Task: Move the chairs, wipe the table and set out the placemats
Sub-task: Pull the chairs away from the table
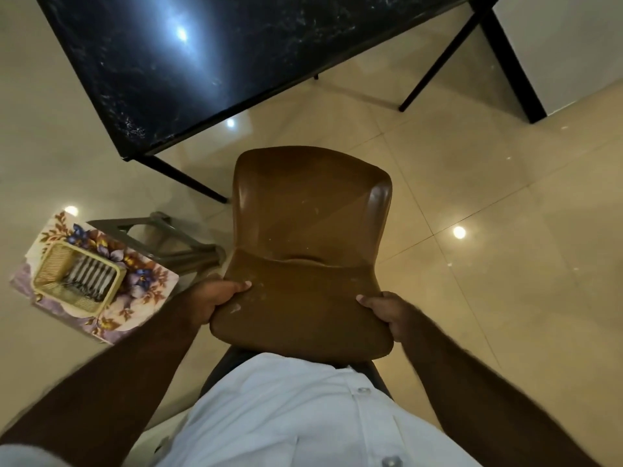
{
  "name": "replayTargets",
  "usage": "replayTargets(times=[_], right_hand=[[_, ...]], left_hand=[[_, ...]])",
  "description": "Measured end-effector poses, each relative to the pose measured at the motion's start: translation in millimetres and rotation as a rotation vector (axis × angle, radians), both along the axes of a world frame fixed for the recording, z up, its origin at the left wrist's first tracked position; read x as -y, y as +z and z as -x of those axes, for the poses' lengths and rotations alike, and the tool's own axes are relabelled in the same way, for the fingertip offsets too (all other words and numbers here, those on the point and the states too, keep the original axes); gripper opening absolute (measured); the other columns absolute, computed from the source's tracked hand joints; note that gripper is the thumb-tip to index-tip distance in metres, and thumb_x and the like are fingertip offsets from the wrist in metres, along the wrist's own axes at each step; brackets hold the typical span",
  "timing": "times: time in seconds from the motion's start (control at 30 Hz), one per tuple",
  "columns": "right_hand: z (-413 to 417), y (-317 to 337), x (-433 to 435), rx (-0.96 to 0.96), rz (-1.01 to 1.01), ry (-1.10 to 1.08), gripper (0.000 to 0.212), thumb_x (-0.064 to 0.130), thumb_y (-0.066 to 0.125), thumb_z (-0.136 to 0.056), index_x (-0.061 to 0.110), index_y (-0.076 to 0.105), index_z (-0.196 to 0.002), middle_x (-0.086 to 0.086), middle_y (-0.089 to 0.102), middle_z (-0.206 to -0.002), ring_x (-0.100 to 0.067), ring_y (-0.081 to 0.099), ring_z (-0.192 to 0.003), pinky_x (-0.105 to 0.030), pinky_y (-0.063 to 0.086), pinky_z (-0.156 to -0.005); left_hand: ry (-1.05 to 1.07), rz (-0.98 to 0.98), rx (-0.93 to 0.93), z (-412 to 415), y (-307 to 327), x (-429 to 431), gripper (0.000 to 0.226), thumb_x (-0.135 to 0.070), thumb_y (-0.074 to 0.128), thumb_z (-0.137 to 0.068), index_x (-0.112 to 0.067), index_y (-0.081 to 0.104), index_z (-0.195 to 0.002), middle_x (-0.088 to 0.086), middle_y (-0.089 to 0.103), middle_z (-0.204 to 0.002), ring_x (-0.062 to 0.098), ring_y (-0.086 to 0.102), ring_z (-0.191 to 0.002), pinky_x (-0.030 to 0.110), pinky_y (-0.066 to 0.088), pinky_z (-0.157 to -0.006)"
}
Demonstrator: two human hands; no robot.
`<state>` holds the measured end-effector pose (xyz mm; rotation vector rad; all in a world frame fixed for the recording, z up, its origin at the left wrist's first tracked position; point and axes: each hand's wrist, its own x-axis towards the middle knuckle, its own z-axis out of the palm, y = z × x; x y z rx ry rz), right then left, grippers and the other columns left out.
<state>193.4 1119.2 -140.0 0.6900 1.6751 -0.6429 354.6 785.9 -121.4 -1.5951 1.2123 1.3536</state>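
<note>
Brown plastic is filling the middle of your view: the chair point(313, 214) is standing right in front of your body, its backrest against you and its seat pointing away toward the black stone table point(168, 79). You are gripping the top of the backrest with both hands, the left hand point(215, 298) curling round its left edge and the right hand point(387, 310) round its right edge, thumbs lying on the front face. Neither hand is nearer, so any pull or swing is looking like a shared, even one. The chair's long line is running from you to the table's near corner, and the seat front is sitting near that edge but clear of it, not tucked under. A flower-patterned stool point(148, 281) carrying a yellow basket point(54, 261) is standing just beside the chair on your left, so turning that way is looking tight. The chair legs are hiding under the seat and your shirt, your fingers are hiding behind the backrest, the table's far end is running out of view, and I am finding no cloth or placemats; the basket's striped contents are too unclear to name
</note>
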Motion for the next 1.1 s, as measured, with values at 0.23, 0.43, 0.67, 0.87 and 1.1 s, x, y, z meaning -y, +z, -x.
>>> replayTargets(times=[0.23,0.43,0.67,0.87,1.1], right_hand=[[36.8,24.1,5.7,-0.037,-0.033,0.103,0.059,0.04,0.079,-0.102,0.006,0.06,-0.147,-0.019,0.071,-0.137,-0.034,0.068,-0.099,-0.054,0.055,-0.104],[104.0,49.7,7.1,-0.081,-0.123,0.226,0.052,0.038,0.079,-0.101,0.002,0.063,-0.136,-0.017,0.072,-0.116,-0.032,0.071,-0.089,-0.038,0.054,-0.067],[172.9,74.5,-14.4,-0.114,-0.137,0.303,0.043,0.036,0.078,-0.102,0.003,0.066,-0.127,-0.014,0.07,-0.1,-0.028,0.07,-0.083,-0.032,0.047,-0.058],[270.4,100.1,-34.3,-0.183,-0.072,0.415,0.032,0.026,0.073,-0.107,0.001,0.064,-0.124,-0.012,0.063,-0.09,-0.024,0.061,-0.073,-0.031,0.04,-0.053],[377.5,91.5,-31.1,-0.258,0.009,0.433,0.032,0.031,0.079,-0.099,0.004,0.071,-0.114,-0.019,0.073,-0.102,-0.033,0.072,-0.084,-0.034,0.059,-0.068]], left_hand=[[-0.04,0.116,-0.02,31.7,29.5,2.4,0.022,-0.023,0.079,-0.102,-0.01,0.061,-0.1,0.01,0.068,-0.088,0.024,0.068,-0.073,0.029,0.054,-0.049],[-0.114,0.132,-0.054,74.1,56.6,5.9,0.025,-0.022,0.077,-0.103,-0.001,0.065,-0.111,0.012,0.066,-0.089,0.024,0.064,-0.073,0.035,0.044,-0.057],[-0.021,0.15,-0.082,126.1,79.7,-27.5,0.019,-0.019,0.076,-0.103,-0.003,0.065,-0.1,0.017,0.07,-0.092,0.029,0.067,-0.074,0.035,0.05,-0.062],[0.139,0.194,-0.13,187.1,110.7,-78.4,0.019,-0.017,0.074,-0.104,0.0,0.067,-0.109,0.019,0.069,-0.095,0.027,0.061,-0.072,0.035,0.047,-0.062],[0.273,0.273,-0.324,239.7,150.1,-128.4,0.033,-0.017,0.064,-0.108,0.007,0.067,-0.13,0.025,0.066,-0.11,0.033,0.063,-0.092,0.04,0.051,-0.083]])
